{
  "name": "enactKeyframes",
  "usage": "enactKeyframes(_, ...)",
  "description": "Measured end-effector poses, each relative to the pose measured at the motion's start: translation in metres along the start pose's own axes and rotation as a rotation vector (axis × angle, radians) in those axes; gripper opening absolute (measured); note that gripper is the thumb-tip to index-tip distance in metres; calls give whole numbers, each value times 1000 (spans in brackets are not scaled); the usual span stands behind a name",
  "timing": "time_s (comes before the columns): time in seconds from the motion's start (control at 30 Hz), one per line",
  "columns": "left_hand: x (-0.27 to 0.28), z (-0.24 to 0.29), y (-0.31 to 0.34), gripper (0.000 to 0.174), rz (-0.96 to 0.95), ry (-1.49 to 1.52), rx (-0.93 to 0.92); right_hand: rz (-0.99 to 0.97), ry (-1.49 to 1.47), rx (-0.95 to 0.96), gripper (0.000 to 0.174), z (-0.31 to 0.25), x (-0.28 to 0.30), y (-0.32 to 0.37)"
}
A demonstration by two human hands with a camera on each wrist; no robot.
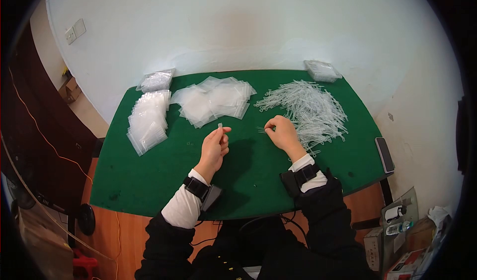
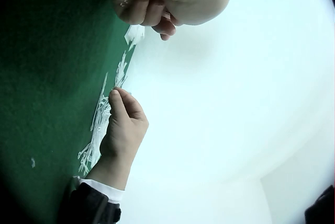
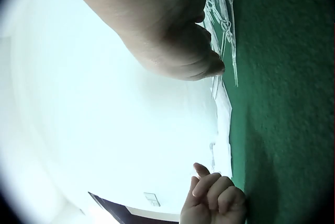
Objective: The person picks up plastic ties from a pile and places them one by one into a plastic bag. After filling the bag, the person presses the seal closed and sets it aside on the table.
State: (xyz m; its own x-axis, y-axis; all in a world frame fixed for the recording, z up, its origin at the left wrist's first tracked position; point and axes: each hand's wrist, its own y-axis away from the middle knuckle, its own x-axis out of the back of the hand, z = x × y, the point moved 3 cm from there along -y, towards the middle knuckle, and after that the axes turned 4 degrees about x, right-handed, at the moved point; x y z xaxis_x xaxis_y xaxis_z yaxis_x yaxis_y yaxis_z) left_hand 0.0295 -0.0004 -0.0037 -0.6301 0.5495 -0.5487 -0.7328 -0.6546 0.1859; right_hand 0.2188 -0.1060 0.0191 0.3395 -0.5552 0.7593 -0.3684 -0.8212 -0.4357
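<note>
My left hand (image 1: 213,148) is raised over the middle of the green table, fingers curled in. Between its thumb and forefinger it pinches a small bunch of clear plastic sticks, whose ends (image 1: 220,125) poke out at the top; the rest is hidden in the hand. My right hand (image 1: 284,133) pinches a few thin clear plastic sticks (image 1: 261,129) that point left from its fingertips. It is at the left front edge of a large loose pile of similar clear sticks (image 1: 318,108) with looped ends.
Fanned clear plastic bags (image 1: 213,101) lie beyond the left hand, with another overlapping row of bags (image 1: 149,118) farther left. Wrapped packs stand at the back left (image 1: 156,80) and back right (image 1: 323,71) corners. A phone-like device (image 1: 384,155) lies at the right edge of the table (image 1: 194,185).
</note>
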Motion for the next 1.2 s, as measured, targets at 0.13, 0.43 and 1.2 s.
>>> enactKeyframes(0.13, -1, 0, 0, 23, -17, 0, 17, 108, -54, 152, 9, -6, 2, -2)
enactKeyframes(0.43, -5, -4, 1, 20, -93, 63, 102, 90, -510, 82, 7, -18, 0, -2)
enactKeyframes(1.2, -15, -11, 4, 25, -175, 96, 124, 321, -497, 520, 8, -70, 0, 13)
